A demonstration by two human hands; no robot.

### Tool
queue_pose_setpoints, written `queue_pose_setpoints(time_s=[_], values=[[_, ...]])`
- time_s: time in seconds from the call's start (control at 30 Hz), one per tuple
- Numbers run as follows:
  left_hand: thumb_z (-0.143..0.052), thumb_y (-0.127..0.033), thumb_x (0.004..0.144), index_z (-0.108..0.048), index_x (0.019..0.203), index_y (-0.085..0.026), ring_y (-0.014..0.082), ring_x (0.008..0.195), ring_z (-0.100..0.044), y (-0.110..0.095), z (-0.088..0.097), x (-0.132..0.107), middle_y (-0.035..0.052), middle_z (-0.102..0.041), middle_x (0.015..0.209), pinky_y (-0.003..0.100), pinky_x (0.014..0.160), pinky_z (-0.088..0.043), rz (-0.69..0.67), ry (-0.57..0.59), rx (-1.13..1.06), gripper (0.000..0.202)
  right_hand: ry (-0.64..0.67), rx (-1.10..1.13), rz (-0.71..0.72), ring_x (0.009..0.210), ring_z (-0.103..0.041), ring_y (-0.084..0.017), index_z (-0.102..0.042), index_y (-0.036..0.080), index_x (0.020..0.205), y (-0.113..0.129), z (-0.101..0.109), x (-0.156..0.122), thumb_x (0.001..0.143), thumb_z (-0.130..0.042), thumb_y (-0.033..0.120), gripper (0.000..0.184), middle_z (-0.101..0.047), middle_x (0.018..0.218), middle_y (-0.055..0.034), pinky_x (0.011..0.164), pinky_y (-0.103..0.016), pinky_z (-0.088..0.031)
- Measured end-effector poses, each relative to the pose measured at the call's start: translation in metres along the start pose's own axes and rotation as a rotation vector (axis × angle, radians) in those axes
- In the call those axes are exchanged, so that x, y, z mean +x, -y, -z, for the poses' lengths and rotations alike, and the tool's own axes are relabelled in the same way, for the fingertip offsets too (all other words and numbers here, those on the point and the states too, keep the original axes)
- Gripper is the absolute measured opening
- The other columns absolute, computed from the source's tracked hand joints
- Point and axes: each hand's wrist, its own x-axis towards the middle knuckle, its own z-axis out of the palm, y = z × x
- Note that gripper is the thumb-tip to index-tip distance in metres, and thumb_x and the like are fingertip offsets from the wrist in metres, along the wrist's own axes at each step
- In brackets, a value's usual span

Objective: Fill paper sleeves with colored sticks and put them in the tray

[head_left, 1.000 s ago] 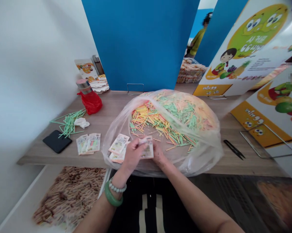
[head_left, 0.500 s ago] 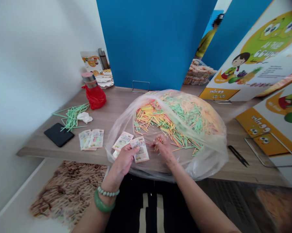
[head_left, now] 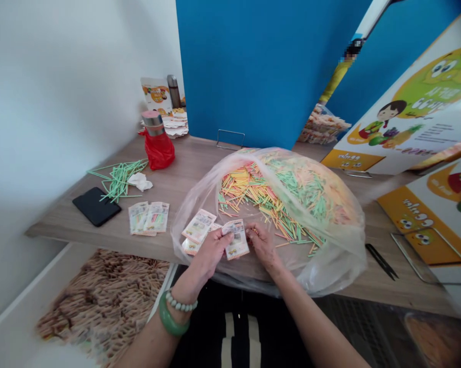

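My left hand (head_left: 211,250) pinches a small printed packet (head_left: 237,244) between thumb and fingers. Against the packet's right edge, my right hand (head_left: 263,245) has its fingers curled together; what is in them is hidden. Beside my left hand, more printed packets (head_left: 200,226) lie overlapping on the plastic. A heap of short coloured sticks (head_left: 249,186), yellow, orange, pink and green, spreads inside a large clear plastic bag (head_left: 341,260) just beyond my hands.
Filled packets (head_left: 156,219), a black phone (head_left: 97,205), long green sticks (head_left: 123,176) and a crumpled tissue (head_left: 140,181) lie to the left. Behind them stands a flask in a red bag (head_left: 159,151). Black tweezers (head_left: 382,261) lie right, near printed boards (head_left: 425,225). A person (head_left: 336,76) is beyond the blue panel (head_left: 261,71).
My right hand, which showed coloured sticks in its fingers, has come to the edge of the packet in my left hand. The view has shifted slightly.
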Motion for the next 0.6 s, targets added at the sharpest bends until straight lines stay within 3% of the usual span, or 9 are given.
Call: queue_pose_setpoints(time_s=[0.2,0.33,0.47,0.6], values=[[-0.080,-0.032,0.065,-0.077,0.083,-0.014,0.0160,0.067,-0.063,-0.002,-0.001,0.002,0.0025,-0.072,0.072,0.027,0.068,-0.048,-0.100,0.039,0.137,0.026,-0.150,0.147,0.075,0.074,-0.061,-0.018,-0.056,0.022,0.081,0.026,0.015,0.003,0.088,-0.054,0.039,0.018,-0.064,0.073,0.0001,0.074,-0.031,-0.047],[-0.082,-0.032,0.063,-0.076,0.084,-0.014,0.0138,0.061,-0.056,0.000,0.000,0.005,-0.0003,-0.068,0.068,0.025,0.062,-0.043,-0.131,-0.004,0.175,0.029,-0.158,0.377,0.008,0.076,-0.063,-0.018,-0.057,0.023,0.091,0.043,0.019,0.000,0.085,-0.059,0.036,0.015,-0.062,0.069,0.0025,0.082,-0.035,-0.048],[-0.073,-0.040,0.074,-0.076,0.090,-0.016,0.0165,0.071,-0.059,0.002,0.001,0.008,0.0025,-0.071,0.080,0.026,0.068,-0.047,-0.153,0.015,0.253,0.029,-0.153,0.484,-0.025,0.074,-0.062,-0.018,-0.058,0.022,0.090,0.052,0.020,-0.004,0.084,-0.062,0.035,0.015,-0.059,0.066,0.0032,0.084,-0.037,-0.049],[-0.075,-0.038,0.071,-0.068,0.069,-0.016,0.0108,0.059,-0.045,0.004,0.001,0.011,-0.0027,-0.058,0.063,0.021,0.057,-0.037,-0.193,-0.042,0.346,0.023,-0.191,0.482,0.008,0.076,-0.064,-0.019,-0.057,0.023,0.087,0.067,0.023,-0.003,0.085,-0.062,0.035,0.014,-0.057,0.067,0.0033,0.084,-0.037,-0.049]])
